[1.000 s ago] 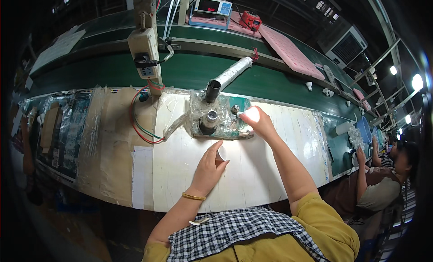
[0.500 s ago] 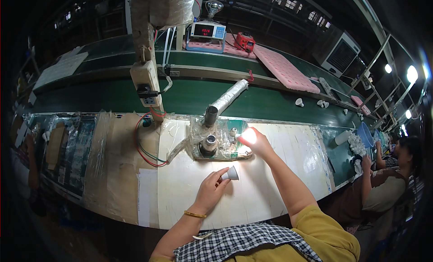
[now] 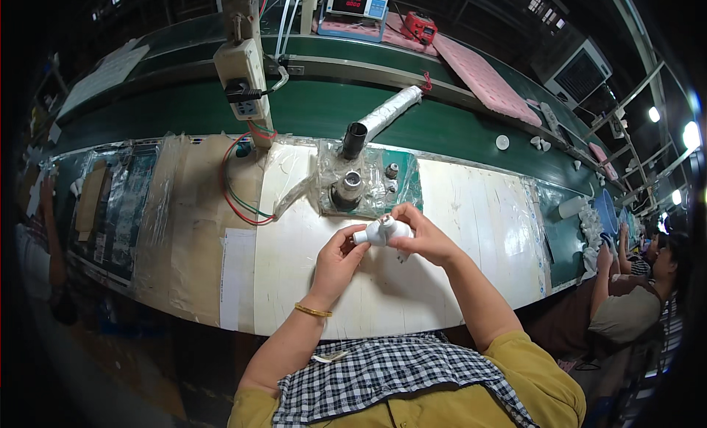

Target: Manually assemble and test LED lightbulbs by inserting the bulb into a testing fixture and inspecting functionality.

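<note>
Just in front of the test fixture, my two hands have come together over the pale board. My left hand (image 3: 337,262) is closed, thumb and fingers pinching the narrow end of a white light bulb (image 3: 366,236). Closed as well, my right hand (image 3: 426,237) grips a second white light bulb (image 3: 400,230), whose metal-tipped base points up toward the fixture. The two bulbs overlap in view, and my fingers partly cover them. Neither is lit. Behind them stands the plastic-wrapped fixture (image 3: 374,195) with its metal socket (image 3: 347,186) and small posts.
A dark tube with a wrapped silver arm (image 3: 392,113) rises behind the fixture. Left of it stand a post with a power outlet box (image 3: 239,78) and looped wires (image 3: 227,185). Several white bulbs (image 3: 540,144) lie on the green conveyor (image 3: 460,130). A co-worker (image 3: 637,288) sits at the right.
My right hand has left the fixture and moved toward me; the bulb that glowed in it is now dark. My left hand's bulb has turned, and both bulbs are now together. The view has shifted.
</note>
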A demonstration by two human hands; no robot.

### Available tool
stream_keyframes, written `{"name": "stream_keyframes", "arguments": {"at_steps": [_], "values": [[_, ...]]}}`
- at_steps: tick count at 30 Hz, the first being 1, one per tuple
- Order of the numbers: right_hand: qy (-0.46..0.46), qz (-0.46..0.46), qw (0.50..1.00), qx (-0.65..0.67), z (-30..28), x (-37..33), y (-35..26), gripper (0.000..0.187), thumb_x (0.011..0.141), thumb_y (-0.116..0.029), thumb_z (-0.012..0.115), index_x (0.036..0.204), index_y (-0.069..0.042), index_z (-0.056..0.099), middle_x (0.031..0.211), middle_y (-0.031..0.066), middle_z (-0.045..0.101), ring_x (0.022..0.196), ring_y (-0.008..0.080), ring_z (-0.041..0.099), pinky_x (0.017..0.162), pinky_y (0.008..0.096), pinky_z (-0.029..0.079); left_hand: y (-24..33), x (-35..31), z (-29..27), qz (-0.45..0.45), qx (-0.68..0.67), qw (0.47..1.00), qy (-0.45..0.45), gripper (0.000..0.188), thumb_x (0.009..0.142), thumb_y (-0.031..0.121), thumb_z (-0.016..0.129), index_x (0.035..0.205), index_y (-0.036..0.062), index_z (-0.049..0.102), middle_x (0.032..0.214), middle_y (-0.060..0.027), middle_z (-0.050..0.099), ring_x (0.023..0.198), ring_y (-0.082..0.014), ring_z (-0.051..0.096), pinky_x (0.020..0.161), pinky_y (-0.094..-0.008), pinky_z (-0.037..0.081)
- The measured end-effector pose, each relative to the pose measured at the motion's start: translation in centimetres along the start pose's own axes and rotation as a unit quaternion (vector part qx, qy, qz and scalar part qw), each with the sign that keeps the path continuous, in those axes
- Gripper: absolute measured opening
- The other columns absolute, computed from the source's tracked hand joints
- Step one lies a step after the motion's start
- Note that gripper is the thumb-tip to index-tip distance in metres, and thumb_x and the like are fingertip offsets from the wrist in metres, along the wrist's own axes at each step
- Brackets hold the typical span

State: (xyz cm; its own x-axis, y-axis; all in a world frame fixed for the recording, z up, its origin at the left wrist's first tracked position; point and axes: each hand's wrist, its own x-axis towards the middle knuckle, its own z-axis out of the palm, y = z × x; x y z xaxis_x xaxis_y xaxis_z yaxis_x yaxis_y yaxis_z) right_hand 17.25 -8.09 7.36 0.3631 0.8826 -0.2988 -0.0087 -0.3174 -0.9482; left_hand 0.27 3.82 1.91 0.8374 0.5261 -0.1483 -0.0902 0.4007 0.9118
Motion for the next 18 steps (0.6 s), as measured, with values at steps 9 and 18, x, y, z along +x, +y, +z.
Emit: {"name": "stream_keyframes", "arguments": {"at_steps": [9,18], "values": [[0.038,-0.054,0.994,-0.089,0.6,-1.1,-0.9,0.052,0.077,-0.017,0.078,0.122,-0.01,0.055,0.11,0.0047,0.058,0.083,0.0124,0.06,0.062,0.0249,0.053,-1.0,0.0,-0.4,0.052,0.067,0.995,-0.059,0.041,0.092,0.001,0.057,0.132,0.0078,0.052,0.101,-0.0026,0.065,0.086,-0.0052,0.058,0.075,-0.02,0.048],[0.275,-0.13,0.871,-0.387,-4.1,3.3,-0.5,0.046,0.075,-0.012,0.072,0.119,-0.007,0.059,0.117,0.0142,0.06,0.111,0.0293,0.057,0.092,0.0372,0.047,-0.1,-0.4,0.1,0.015,0.099,0.994,-0.053,0.043,0.092,0.008,0.06,0.133,0.0066,0.049,0.08,0.0006,0.061,0.069,-0.0033,0.053,0.064,-0.0189,0.045]]}}
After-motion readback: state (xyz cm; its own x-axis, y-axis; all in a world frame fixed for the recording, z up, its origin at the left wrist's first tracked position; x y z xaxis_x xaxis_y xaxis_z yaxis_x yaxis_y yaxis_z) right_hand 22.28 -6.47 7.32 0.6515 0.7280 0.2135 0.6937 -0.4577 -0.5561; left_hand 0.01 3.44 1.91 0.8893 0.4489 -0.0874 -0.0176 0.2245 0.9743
